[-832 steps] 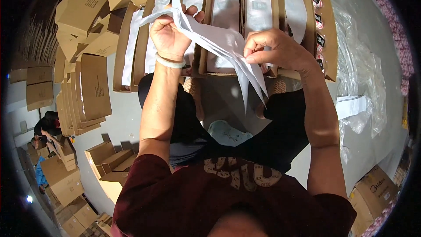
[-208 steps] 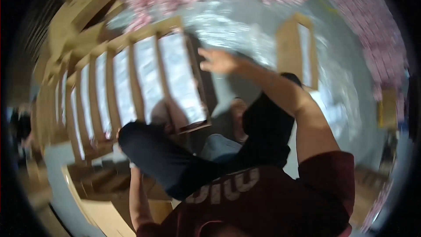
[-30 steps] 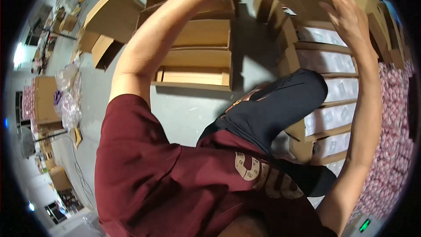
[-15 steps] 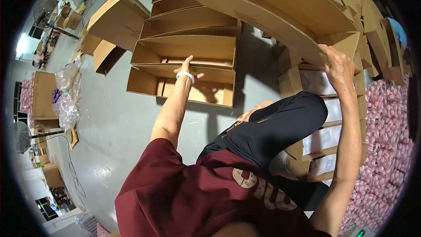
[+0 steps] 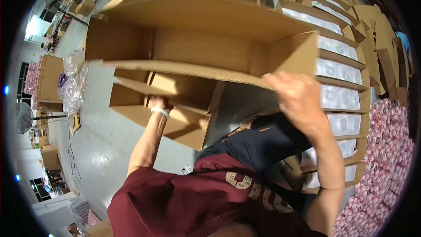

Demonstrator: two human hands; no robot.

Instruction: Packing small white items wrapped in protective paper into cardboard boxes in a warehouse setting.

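A large open cardboard box [image 5: 197, 44] is blocking the floor view; right hand [image 5: 298, 101] is gripping its edge, left hand [image 5: 160, 104] mostly hidden, grip unclear. Boxes of white packets [image 5: 337, 72] are lining the right.

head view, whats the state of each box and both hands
large cardboard box: empty, open, lifted and tilted
right hand: gripping the large box's near corner
left hand: mostly hidden, at the lower box
lower cardboard box: open, flaps loose
row of boxes: open, filled with white packets
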